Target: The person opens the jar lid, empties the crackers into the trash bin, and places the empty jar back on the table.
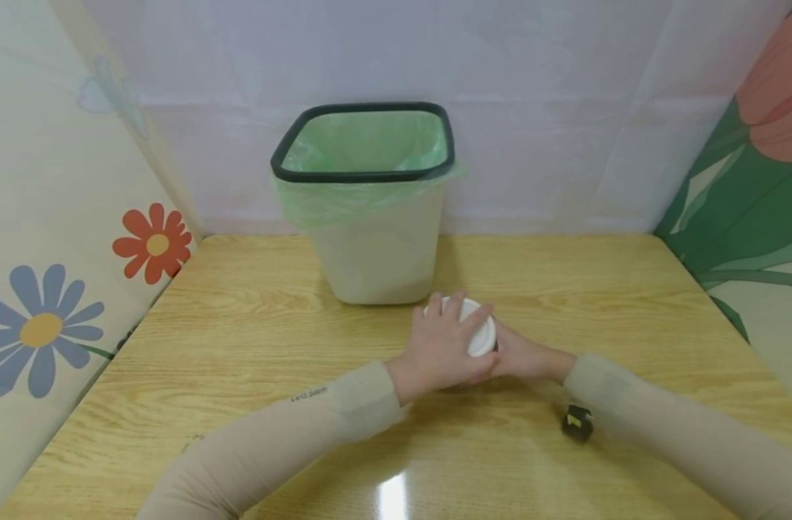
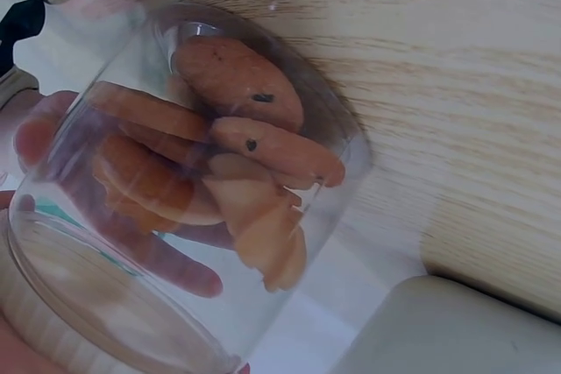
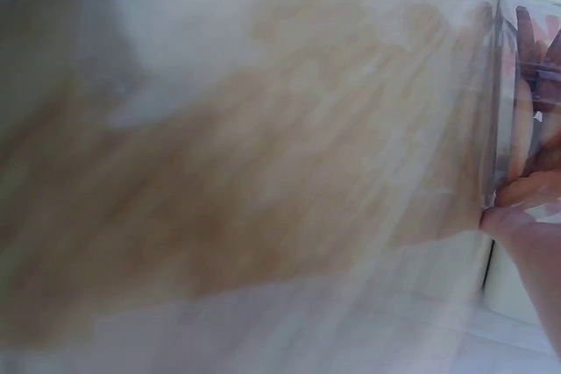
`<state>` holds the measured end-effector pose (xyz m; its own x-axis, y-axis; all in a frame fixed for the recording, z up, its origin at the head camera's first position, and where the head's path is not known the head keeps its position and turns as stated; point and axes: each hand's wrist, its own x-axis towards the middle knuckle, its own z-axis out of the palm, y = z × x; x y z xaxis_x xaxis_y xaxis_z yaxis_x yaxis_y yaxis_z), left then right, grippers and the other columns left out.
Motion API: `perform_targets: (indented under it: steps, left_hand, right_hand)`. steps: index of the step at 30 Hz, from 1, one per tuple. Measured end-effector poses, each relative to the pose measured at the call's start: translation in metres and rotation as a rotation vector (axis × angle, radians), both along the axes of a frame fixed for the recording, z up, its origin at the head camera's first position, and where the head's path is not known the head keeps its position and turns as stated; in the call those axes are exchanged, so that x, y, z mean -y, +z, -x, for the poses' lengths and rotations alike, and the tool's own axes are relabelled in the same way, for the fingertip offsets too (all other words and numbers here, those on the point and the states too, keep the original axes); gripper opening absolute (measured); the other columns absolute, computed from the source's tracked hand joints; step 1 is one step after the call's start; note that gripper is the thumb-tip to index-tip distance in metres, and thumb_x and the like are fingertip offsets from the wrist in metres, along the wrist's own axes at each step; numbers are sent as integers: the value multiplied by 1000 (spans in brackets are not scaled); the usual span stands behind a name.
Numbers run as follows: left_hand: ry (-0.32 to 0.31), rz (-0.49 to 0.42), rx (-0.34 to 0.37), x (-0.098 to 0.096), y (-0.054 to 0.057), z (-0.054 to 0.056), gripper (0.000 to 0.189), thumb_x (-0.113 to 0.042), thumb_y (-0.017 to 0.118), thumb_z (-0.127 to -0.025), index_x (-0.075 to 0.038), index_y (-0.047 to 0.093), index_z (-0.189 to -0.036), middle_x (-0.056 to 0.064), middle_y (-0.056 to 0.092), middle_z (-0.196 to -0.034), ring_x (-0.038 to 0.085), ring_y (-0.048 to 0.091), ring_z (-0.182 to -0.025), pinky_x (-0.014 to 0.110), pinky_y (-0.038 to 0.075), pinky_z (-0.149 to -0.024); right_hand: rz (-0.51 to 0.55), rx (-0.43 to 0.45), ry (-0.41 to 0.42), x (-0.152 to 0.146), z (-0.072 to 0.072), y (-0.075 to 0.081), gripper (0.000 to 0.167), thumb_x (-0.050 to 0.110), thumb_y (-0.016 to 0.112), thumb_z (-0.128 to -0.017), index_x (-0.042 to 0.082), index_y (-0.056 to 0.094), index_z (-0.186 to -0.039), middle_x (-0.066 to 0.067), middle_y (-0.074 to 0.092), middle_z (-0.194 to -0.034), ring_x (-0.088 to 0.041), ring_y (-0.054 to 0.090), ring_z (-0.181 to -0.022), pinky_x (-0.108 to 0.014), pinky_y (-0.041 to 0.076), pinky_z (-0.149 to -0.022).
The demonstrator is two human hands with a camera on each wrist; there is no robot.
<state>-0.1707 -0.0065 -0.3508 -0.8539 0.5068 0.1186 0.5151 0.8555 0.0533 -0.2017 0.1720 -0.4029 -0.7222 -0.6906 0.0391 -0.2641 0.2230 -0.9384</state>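
Observation:
A clear jar (image 2: 263, 304) with a white ribbed lid (image 1: 483, 338) is tilted in both hands above the table. Several brown cookies (image 2: 237, 81) show through its wall in the left wrist view. My left hand (image 1: 442, 345) grips the lid from above, fingers spread over its top. Around the jar's body my right hand (image 1: 520, 352) holds from the far side; its fingers show through the clear plastic in the left wrist view. Only part of the right hand appears at the edge of the right wrist view, which is mostly blurred.
A pale waste bin (image 1: 385, 253) with a black rim and green liner stands behind the hands. On the wooden table (image 1: 240, 332), a small black object (image 1: 577, 424) with a yellow mark lies beside the right forearm. Flowered panels flank the table.

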Motion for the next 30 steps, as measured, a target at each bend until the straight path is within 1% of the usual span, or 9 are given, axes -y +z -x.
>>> perform_targets:
  steps: [6, 9, 12, 14, 18, 21, 25, 27, 30]
  left_hand:
    - [32, -25, 4, -2, 0, -1, 71, -65, 49, -87, -32, 40, -149, 15, 36, -149, 42, 36, -130, 55, 39, -94]
    - [46, -28, -12, -3, 0, -2, 71, -64, 51, -86, -32, 42, -148, 15, 38, -148, 42, 37, -130, 55, 39, -93]
    - [49, -26, -26, -3, 0, -2, 71, -65, 52, -86, -31, 42, -148, 15, 39, -147, 41, 38, -129, 54, 39, -93]
    - [45, -23, -15, -3, 1, -2, 72, -66, 51, -86, -31, 41, -149, 16, 38, -148, 42, 37, -131, 56, 38, -96]
    - [27, -17, 56, -2, 3, 0, 75, -68, 48, -88, -31, 35, -151, 17, 29, -154, 46, 27, -137, 62, 31, -103]
    - [4, -23, 145, 0, 6, 2, 77, -67, 48, -88, -31, 29, -154, 17, 19, -158, 47, 16, -141, 65, 23, -106]
    - [-38, -55, 279, 5, 12, 6, 84, -62, 54, -86, -29, 22, -156, 16, 6, -161, 46, 3, -144, 67, 14, -108]
    - [-65, -59, 325, 8, 15, 8, 86, -59, 56, -85, -29, 19, -157, 17, 3, -161, 46, -1, -143, 67, 12, -109]
    - [-116, -23, 360, 13, 21, 10, 86, -56, 58, -87, -26, 17, -157, 18, 1, -161, 48, -1, -143, 67, 15, -108]
  right_hand:
    - [5, -21, 13, 0, 0, 1, 112, 4, 82, -73, -6, 3, -151, -31, 25, -150, -43, 38, -131, -49, 33, -107]
    - [13, -18, 13, 1, 0, 1, 111, 4, 82, -72, -6, 4, -151, -31, 25, -150, -43, 38, -131, -46, 32, -108]
    - [12, -11, 6, 1, 0, 2, 110, 3, 81, -73, -7, 5, -151, -31, 25, -150, -43, 37, -131, -47, 31, -109]
    - [-4, -9, -7, 0, 0, 2, 110, 4, 82, -73, -7, 5, -151, -31, 25, -150, -42, 37, -131, -49, 30, -109]
    - [-7, -12, -2, -1, 0, 2, 110, 4, 81, -74, -7, 4, -151, -32, 26, -149, -43, 38, -130, -50, 31, -108]
    - [12, 5, 12, -1, 0, 1, 111, 4, 81, -74, -5, 2, -151, -32, 27, -148, -43, 40, -129, -48, 34, -106]
    - [15, 49, 14, -1, 0, 0, 113, 6, 81, -74, 1, 1, -153, -27, 29, -148, -40, 42, -129, -47, 35, -106]
    - [20, 68, 22, -1, 0, 0, 114, 7, 81, -74, 2, 0, -154, -26, 30, -148, -39, 42, -129, -48, 35, -106]
    - [36, 87, 27, 0, 0, -1, 114, 6, 81, -73, 3, 0, -154, -26, 32, -146, -38, 43, -127, -47, 36, -106]
